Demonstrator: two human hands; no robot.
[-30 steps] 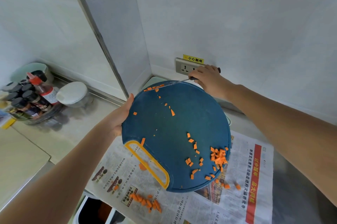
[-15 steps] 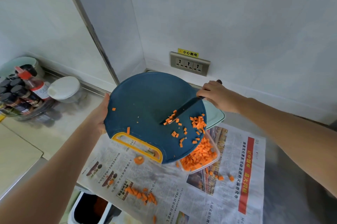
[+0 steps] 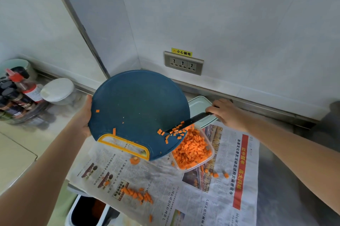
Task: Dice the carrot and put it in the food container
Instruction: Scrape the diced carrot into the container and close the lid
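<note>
Bottles (image 3: 20,93) crowd the left edge of the frame on the desk (image 3: 46,133). Just right of them the left hand (image 3: 83,117) grips the rim of the blue cutting board (image 3: 136,104), held tilted with its lower right edge over the food container (image 3: 211,154). Most of the diced carrot (image 3: 193,150) lies heaped in that container, right of centre; a few dice cling to the board by the knife (image 3: 191,119). Further right, the right hand (image 3: 227,113) is closed round the knife handle. Dicing looks done; what remains, I judge, is the last scrape and the stray dice (image 3: 137,194) on the newspaper (image 3: 184,198), lower centre
</note>
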